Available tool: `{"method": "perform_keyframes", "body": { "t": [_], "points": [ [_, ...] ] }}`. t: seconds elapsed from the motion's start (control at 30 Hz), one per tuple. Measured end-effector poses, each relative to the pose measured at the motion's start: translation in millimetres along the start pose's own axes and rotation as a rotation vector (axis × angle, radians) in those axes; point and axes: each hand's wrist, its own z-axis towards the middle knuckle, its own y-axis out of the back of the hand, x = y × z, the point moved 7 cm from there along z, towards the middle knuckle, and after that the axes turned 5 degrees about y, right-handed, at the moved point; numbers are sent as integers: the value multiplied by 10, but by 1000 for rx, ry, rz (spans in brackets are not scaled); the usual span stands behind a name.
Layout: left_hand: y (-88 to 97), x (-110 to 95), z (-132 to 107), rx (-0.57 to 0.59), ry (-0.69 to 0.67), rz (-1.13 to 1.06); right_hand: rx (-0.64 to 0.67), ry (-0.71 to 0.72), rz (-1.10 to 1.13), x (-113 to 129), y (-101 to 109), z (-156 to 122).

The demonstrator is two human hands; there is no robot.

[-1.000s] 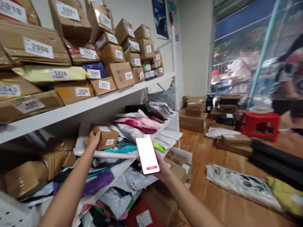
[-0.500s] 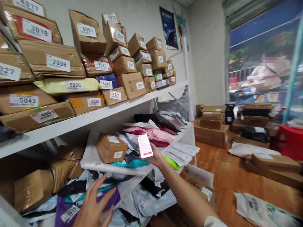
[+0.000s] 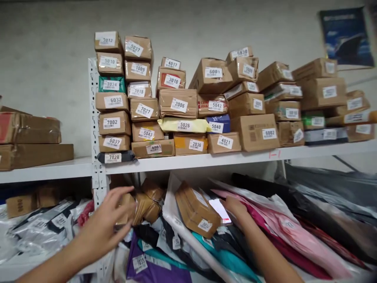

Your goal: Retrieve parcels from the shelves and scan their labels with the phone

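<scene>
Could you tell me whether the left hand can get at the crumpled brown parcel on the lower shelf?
Probably yes: the left hand is right beside the crumpled brown parcel, with nothing between them.

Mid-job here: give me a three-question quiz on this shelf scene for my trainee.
1. True or false: the right hand holds a phone with its screen lit.
2. The parcel labelled 5026 on the upper shelf is: A yellow, B purple, C black.
3. Which hand reaches the crumpled brown parcels below that shelf?
Key: 1 true; 2 A; 3 the left hand.
</scene>
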Motion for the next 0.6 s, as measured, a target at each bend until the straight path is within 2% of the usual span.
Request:
{"method": "perform_keyframes", "body": {
  "t": [0.03,0.1,0.17,0.2,0.27,0.33,0.4,0.47,0.53,0.6],
  "points": [
    [134,125,117,-41,-11,50,-45,12,-105,210,79,-40],
    [398,301,441,-119,-59,173,-115,109,-284,832,177,-189],
    [641,392,872,-188,-100,282,-215,460,-583,1806,126,-434],
    [732,420,1115,-199,-107,322,-277,637,-575,2318,57,-566],
    [849,453,1599,-208,-108,381,-368,961,-387,3295,-155,-736],
    [866,494,2015,-194,-77,454,-378,1152,-263,4119,-484,-644],
    [810,561,2305,-170,-19,530,-357,1194,-207,4763,-847,-304],
    [741,624,2458,-178,18,571,-326,1103,-176,5214,-1153,142],
    [705,659,2511,-235,18,572,-314,1001,-165,5494,-1364,488],
    [711,684,2517,-306,23,544,-290,920,-162,5631,-1493,658]
  ]
}}
